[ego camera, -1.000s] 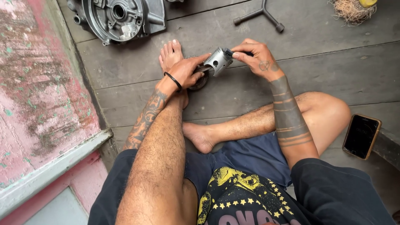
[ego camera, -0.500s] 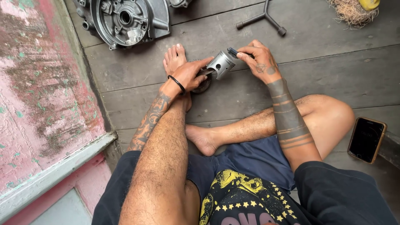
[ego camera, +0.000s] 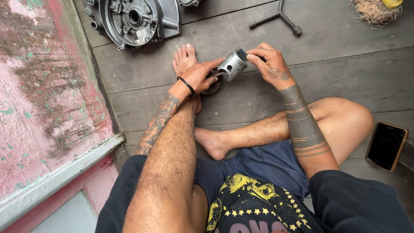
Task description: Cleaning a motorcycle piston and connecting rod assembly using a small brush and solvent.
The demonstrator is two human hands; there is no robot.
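No true container showed; the nearest was an open grey engine casing [ego camera: 133,19] lying on the plank floor [ego camera: 345,64] at the top, with only its own cast recesses visible inside. The right hand [ego camera: 269,64] pinched the top end of a silver piston [ego camera: 233,64] between closed fingertips, holding it above the floor just past the bare foot [ego camera: 184,58]. The left hand [ego camera: 200,77] was curled narrow around a thin metal tool [ego camera: 217,73] whose tip touched the piston's lower side, with a dark toothed gear [ego camera: 214,87] partly hidden beneath it.
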